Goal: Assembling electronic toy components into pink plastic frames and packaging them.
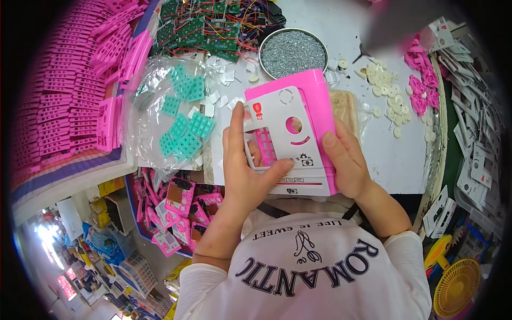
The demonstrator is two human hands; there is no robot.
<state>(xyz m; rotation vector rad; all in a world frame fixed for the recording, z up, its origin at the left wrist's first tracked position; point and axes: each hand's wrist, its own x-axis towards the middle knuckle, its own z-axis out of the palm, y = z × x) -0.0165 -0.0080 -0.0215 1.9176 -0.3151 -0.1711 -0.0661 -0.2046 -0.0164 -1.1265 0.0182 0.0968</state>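
In front of my chest I hold a white plastic front panel with cut-outs and small printed pictures. It lies against a pink plastic housing, whose edge sticks out along the top and right. My left hand grips the panel's left side, the thumb across its lower face and a fingertip showing through the rectangular opening. Along the right side, my right hand grasps the pink housing, thumb on its edge. Pink grid bars show through the opening. The fingers underneath are hidden.
Teal keypads lie on a clear bag at left, beside stacked pink shells. Green circuit boards and a bowl of screws stand behind. White discs, pink parts and white panels are at right.
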